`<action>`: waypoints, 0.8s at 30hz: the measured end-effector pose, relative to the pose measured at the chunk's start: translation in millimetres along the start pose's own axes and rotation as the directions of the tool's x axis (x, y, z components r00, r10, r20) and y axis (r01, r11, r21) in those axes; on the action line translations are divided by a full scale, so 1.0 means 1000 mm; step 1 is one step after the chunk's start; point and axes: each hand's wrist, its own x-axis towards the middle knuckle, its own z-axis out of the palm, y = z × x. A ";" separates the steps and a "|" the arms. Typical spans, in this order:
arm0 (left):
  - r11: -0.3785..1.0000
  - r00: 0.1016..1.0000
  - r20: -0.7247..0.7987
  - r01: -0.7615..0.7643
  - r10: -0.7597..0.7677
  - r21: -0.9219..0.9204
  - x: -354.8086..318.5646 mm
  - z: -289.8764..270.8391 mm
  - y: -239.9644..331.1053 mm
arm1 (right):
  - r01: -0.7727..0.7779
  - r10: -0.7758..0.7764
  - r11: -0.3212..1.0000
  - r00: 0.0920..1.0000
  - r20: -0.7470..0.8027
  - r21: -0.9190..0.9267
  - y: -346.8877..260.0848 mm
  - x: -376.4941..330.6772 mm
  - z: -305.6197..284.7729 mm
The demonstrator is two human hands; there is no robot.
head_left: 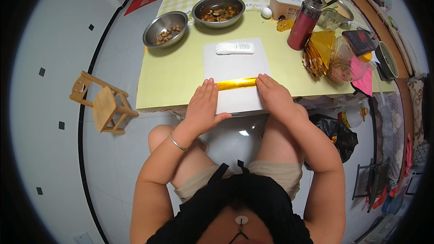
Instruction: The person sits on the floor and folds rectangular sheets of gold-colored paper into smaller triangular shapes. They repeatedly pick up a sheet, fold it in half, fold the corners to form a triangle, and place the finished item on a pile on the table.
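While left hand (202, 105) and right hand (276, 97), opened flat, touch ends of gold foil strip (237, 83), pale-yellow tabletop (167, 81) lies bare leftward to edge.

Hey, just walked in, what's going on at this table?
A seated person has the left hand and right hand at opposite ends of a shiny gold strip lying across a white sheet. A white oblong item lies farther up the sheet. More gold pieces sit rightward, beside a red flask.
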 end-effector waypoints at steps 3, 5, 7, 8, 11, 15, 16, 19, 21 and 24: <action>0.996 0.993 -0.115 0.001 0.009 0.089 0.009 0.003 0.000 | 0.046 -0.034 0.996 0.989 0.143 -0.082 -0.003 0.019 -0.013; 0.984 0.993 -0.115 0.014 0.006 0.177 0.023 -0.004 0.005 | 0.116 -0.075 0.976 0.973 0.217 -0.184 -0.007 0.027 -0.015; 0.974 0.996 -0.085 0.019 0.000 0.225 0.044 -0.021 0.018 | 0.180 -0.127 0.956 0.966 0.226 -0.231 -0.004 0.031 -0.012; 0.973 0.999 -0.051 0.013 -0.001 0.230 0.055 -0.030 0.025 | 0.212 -0.154 0.943 0.961 0.229 -0.256 -0.002 0.033 -0.011; 0.968 0.995 -0.082 -0.042 0.065 0.247 0.081 -0.018 0.036 | 0.134 -0.090 0.978 0.962 0.258 -0.158 0.006 0.042 -0.013; 0.942 0.997 0.064 -0.058 0.039 0.330 0.107 -0.015 0.041 | -0.202 0.166 0.974 0.946 0.277 0.104 0.012 0.057 -0.030; 0.943 0.990 0.135 -0.009 -0.038 0.333 0.116 -0.018 0.042 | -0.275 0.236 0.930 0.955 0.179 0.244 0.014 0.053 -0.028; 0.942 0.997 -0.013 0.071 -0.071 0.327 0.150 -0.043 0.018 | -0.392 0.442 0.801 0.897 -0.006 0.452 0.025 0.047 -0.014; 0.946 0.984 -0.100 0.169 -0.147 0.278 0.169 -0.073 0.014 | -0.479 0.564 0.680 0.826 0.022 0.555 0.039 0.042 -0.005; 0.958 0.975 -0.203 0.144 -0.093 0.249 0.174 -0.104 0.000 | -0.514 0.602 0.631 0.797 0.051 0.582 0.052 0.033 0.010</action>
